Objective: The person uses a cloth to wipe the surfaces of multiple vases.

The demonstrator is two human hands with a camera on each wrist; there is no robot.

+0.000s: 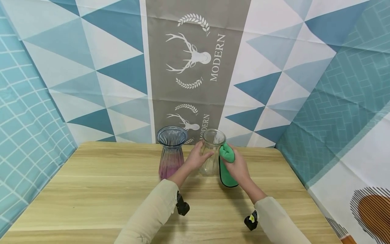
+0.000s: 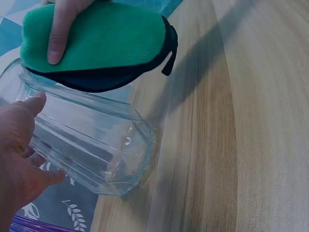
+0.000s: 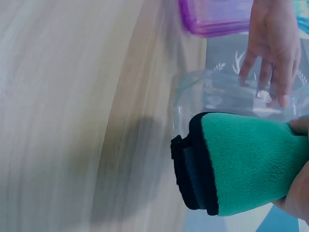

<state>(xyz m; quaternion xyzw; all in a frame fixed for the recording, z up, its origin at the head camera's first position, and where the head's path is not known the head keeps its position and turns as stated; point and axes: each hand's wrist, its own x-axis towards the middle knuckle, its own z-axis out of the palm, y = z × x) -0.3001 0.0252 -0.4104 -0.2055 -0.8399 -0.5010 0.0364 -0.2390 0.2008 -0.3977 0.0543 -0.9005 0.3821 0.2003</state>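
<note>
Wood-grain tabletop: clear vase, gripped by left hand; green cloth, at vase's four o'clock (head view), gripped by right hand; wiping seemingly wants light, even pressure.

Mid-frame, the clear vase and tinted vase are smooth, glossy glass; the green cloth is matt, fuzzy; across the lower frame, the wood-grained tabletop is possibly laminate.
</note>
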